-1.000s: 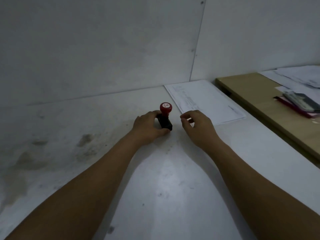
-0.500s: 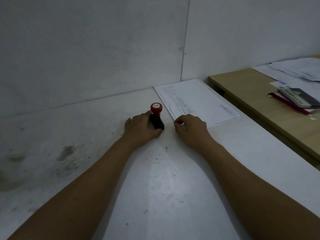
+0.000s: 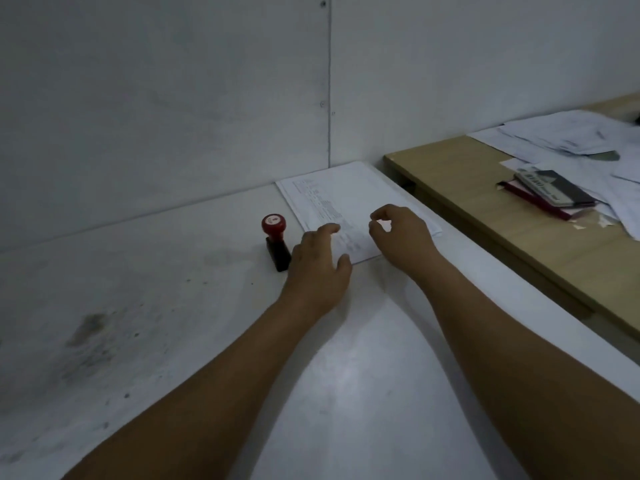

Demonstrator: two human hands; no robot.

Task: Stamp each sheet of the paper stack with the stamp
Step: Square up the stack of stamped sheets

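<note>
White, scuffed worktop (image 3: pixel 156 323) set against grey wall panels. Stamp with red round knob and black block base (image 3: pixel 276 242) stands upright at about 11 o'clock of the left hand (image 3: pixel 320 268), just beside it, untouched. Left hand grip loose, fingers spread, holding nothing; fingertips over the near corner of the flat stack of white printed paper sheets (image 3: pixel 349 202). Right hand (image 3: pixel 403 237) at 1 o'clock, over the stack's near edge, thumb and forefinger curled close together; cannot tell if they pinch a sheet. Tan wooden desk (image 3: pixel 485 209) at 3 o'clock carries loose papers.
</note>
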